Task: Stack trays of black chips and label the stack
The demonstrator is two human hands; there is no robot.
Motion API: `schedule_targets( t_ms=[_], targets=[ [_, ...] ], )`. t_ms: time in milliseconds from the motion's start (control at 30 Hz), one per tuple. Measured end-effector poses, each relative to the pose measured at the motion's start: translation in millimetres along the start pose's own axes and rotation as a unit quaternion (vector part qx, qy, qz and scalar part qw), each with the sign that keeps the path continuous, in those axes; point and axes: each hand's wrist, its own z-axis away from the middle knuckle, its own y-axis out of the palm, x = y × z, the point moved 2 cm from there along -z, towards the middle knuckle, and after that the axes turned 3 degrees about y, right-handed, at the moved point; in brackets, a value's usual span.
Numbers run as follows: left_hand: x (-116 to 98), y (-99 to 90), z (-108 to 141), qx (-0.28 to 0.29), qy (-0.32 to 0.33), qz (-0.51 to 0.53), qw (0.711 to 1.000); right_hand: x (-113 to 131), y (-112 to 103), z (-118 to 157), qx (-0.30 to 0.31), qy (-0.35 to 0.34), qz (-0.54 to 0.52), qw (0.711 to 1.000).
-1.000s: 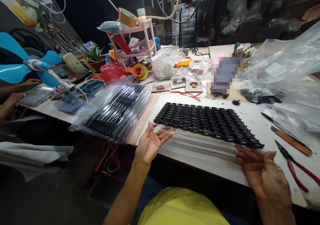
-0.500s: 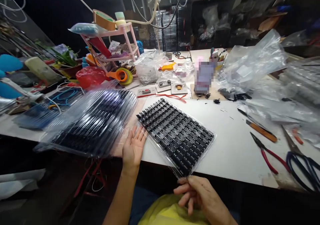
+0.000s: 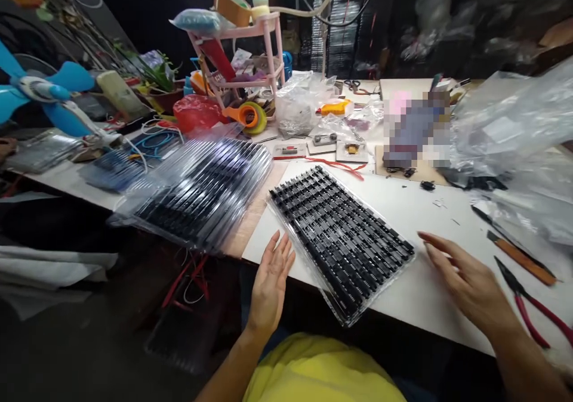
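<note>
A clear plastic tray (image 3: 342, 238) filled with rows of small black parts lies slantwise on the white table, its near corner sticking out past the edge. My left hand (image 3: 272, 274) is beside the tray's left side, palm turned up and fingers stretched out, holding nothing. Off the tray's right corner is my right hand (image 3: 465, 280), fingers extended and a little apart from the tray, also holding nothing. To the left rests a stack of clear trays (image 3: 197, 193) with black strips showing through the plastic.
Pliers (image 3: 519, 297) and an orange-handled knife (image 3: 521, 256) lie at the right. Plastic bags (image 3: 505, 121) are heaped behind them. A pink rack (image 3: 268, 50) with tape rolls stands at the back, and a blue fan (image 3: 45, 89) at far left.
My right hand has let go of the tray's near corner and moved to its right side. My left hand stays open by the left side. The view has shifted left.
</note>
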Motion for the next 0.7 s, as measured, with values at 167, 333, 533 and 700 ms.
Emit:
schedule_targets(
  t_ms=[167, 333, 533, 700],
  targets=[
    [-12, -12.4, -14, 0.045, -0.014, -0.177, 0.983, 9, 7, -6, 0.099, -0.017, 0.002, 0.995],
    [-48, 0.0, -83, 0.142, -0.005, -0.494, 0.858, 49, 16, 51, 0.357, -0.001, -0.067, 0.932],
    [-40, 80.0, -146, 0.352, 0.064, -0.675, 0.645, 89, 87, 92, 0.47, -0.036, -0.17, 0.865],
    [-5, 126.7, -157, 0.444, 0.072, -0.639, 0.624, 96, 120, 96, 0.482, -0.074, -0.222, 0.844]
  ],
)
